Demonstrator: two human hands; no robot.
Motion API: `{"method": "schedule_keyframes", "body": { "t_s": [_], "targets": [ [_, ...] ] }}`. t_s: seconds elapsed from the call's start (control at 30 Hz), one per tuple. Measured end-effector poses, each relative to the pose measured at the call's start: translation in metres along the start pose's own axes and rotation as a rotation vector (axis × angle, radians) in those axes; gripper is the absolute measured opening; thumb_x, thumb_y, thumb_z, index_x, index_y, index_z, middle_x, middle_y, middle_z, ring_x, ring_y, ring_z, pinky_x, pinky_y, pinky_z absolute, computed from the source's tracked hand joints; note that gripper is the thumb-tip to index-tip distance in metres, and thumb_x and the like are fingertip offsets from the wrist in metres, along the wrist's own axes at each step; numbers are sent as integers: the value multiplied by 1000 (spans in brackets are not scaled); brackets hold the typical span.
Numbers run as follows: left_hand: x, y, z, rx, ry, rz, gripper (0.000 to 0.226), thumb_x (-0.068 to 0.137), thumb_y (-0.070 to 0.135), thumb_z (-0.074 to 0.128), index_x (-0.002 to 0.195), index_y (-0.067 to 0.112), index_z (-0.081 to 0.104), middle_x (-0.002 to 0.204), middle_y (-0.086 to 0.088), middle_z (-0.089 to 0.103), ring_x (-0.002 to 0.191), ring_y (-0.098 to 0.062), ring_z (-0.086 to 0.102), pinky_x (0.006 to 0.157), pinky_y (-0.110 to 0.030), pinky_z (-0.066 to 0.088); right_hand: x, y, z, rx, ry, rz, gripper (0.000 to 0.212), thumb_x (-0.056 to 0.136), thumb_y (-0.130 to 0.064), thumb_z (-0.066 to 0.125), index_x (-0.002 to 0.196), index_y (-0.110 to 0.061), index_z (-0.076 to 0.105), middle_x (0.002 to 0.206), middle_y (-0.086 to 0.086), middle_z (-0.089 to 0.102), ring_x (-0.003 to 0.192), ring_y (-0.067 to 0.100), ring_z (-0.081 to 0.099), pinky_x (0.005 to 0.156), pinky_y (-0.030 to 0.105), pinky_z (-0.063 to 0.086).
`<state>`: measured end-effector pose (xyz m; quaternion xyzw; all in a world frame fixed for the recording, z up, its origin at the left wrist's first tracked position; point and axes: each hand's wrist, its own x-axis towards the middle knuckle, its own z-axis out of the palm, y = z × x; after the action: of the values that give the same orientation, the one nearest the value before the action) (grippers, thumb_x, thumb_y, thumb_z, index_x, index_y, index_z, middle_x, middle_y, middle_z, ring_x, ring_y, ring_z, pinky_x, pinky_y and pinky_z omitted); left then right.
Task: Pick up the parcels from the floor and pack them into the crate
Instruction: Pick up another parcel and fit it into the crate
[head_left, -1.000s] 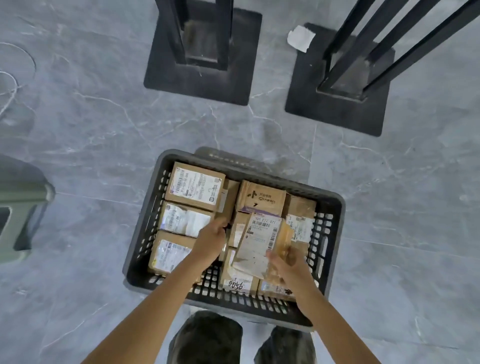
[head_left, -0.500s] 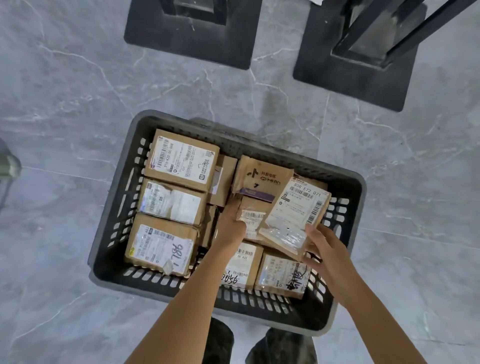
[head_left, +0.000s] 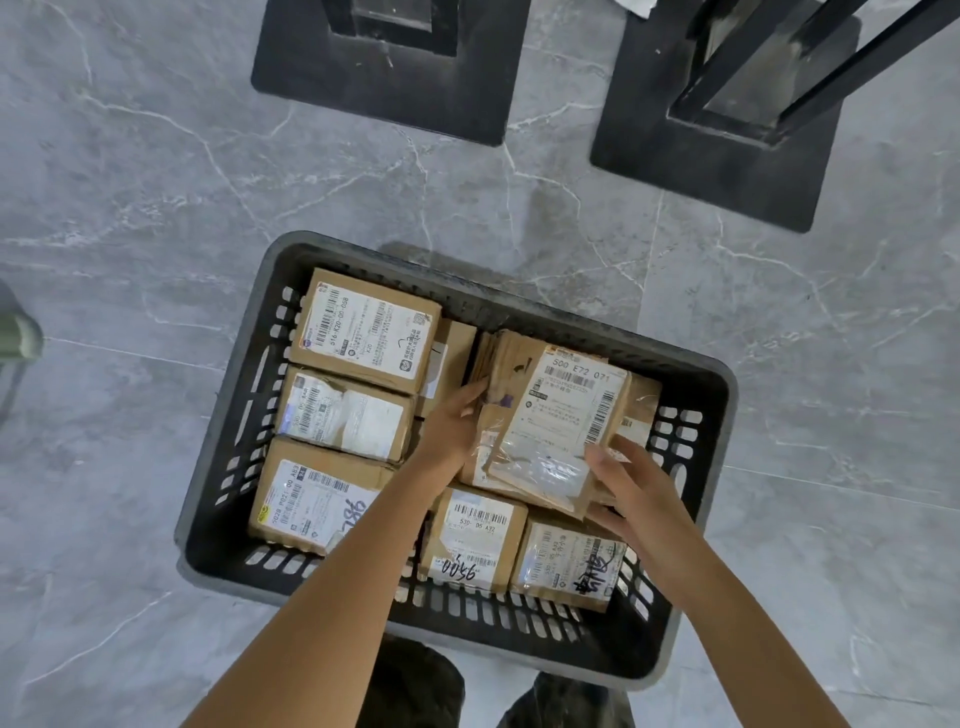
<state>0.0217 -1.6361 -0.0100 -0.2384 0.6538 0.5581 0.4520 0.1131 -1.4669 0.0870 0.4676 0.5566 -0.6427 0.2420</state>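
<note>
A dark grey slotted crate (head_left: 228, 415) stands on the floor, holding several brown cardboard parcels with white labels. A flat parcel labelled "500 E72 071" (head_left: 566, 410) lies on top of the others in the crate's right half. My right hand (head_left: 634, 483) pinches its near right edge, fingers on top and thumb below. With straight fingers, my left hand (head_left: 457, 421) touches the left side of that parcel and the brown parcel (head_left: 501, 364) under it. Three labelled boxes (head_left: 363, 332) fill the left column.
Two black square base plates of metal stands (head_left: 384, 83) (head_left: 727, 161) sit on the grey marbled floor beyond the crate. A grey-green object (head_left: 15, 332) shows at the left edge. My dark shoes (head_left: 415, 686) are just behind the crate's near wall.
The labelled parcel has gone from tilted above the crate to lying flatter on the right-hand stack, farther back. My left hand has shifted right to its left side.
</note>
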Motion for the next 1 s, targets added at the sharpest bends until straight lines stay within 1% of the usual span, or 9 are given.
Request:
{"method": "schedule_keyframes", "body": {
  "t_s": [0.1, 0.17, 0.27, 0.37, 0.43, 0.53, 0.7, 0.93, 1.0],
  "targets": [
    [-1, 13, -7, -113, 9, -155, 34, 99, 22, 42, 129, 16, 57, 131, -4, 58, 117, -22, 55, 93, -34, 49, 6, -12, 22, -76, 12, -12, 89, 49, -59, 73, 128, -25, 48, 111, 1, 65, 98, 16, 67, 84, 34, 57],
    [-1, 19, -15, -182, 28, -180, 32, 99, 27, 43, 121, 12, 60, 113, -10, 68, 100, -25, 66, 75, -33, 54, 9, -19, 38, -99, 10, -23, 100, 41, -65, 73, 128, -24, 47, 110, 2, 65, 100, 17, 67, 87, 38, 56],
    [-9, 25, -33, -261, 7, -125, 29, 99, 32, 42, 94, 16, 65, 83, -4, 71, 68, -18, 69, 57, -27, 51, 15, -28, 60, -124, -26, -7, 86, 47, -63, 71, 120, -24, 48, 104, -3, 67, 94, 12, 67, 84, 34, 56],
    [-15, 28, -56, -296, -6, -201, 39, 100, 43, 35, 93, 20, 66, 89, -5, 72, 81, -21, 68, 73, -33, 53, 23, -32, 79, -249, -46, 22, 93, 52, -67, 73, 127, -22, 43, 105, -4, 65, 92, 12, 66, 85, 37, 56],
    [-18, 34, -64, -311, -42, -245, 41, 100, 45, 32, 102, 18, 64, 97, -7, 71, 90, -22, 66, 77, -36, 53, 28, -32, 91, -323, -31, 22, 81, 67, -56, 75, 130, -19, 38, 109, -4, 62, 88, 9, 62, 71, 24, 52],
    [-17, 42, -59, 29, 69, -201, 37, 102, 34, 32, 111, 12, 60, 100, -8, 66, 88, -19, 62, 66, -26, 47, 33, -33, 103, -471, 86, -35, 77, 72, -50, 75, 128, -16, 35, 115, -2, 53, 92, 13, 54, 55, 13, 36],
    [-15, 43, -37, 780, 180, -6, 39, 103, 22, 28, 109, -3, 58, 100, -16, 61, 96, -30, 60, 81, -38, 50, 36, -25, 118, -613, 280, -159, 92, 60, -56, 79, 126, -14, 31, 117, 3, 42, 104, 21, 48, 80, 35, 51],
    [-27, 34, -45, 878, 245, 52, 37, 102, 24, 30, 75, 11, 52, 74, -6, 55, 61, -18, 51, 53, -28, 40, 64, -43, 144, -687, 381, -119, 112, 60, -59, 79, 139, -4, 21, 134, 12, 33, 117, 29, 48, 79, 30, 46],
    [-38, 32, -53, 937, 301, 162, 36, 102, 28, 34, 80, 9, 56, 70, -4, 55, 64, -22, 56, 53, -31, 44, 73, -49, 152, -666, 395, -100, 116, 61, -55, 80, 142, -3, 14, 138, 15, 30, 121, 33, 47, 85, 35, 48]
  ]
}}
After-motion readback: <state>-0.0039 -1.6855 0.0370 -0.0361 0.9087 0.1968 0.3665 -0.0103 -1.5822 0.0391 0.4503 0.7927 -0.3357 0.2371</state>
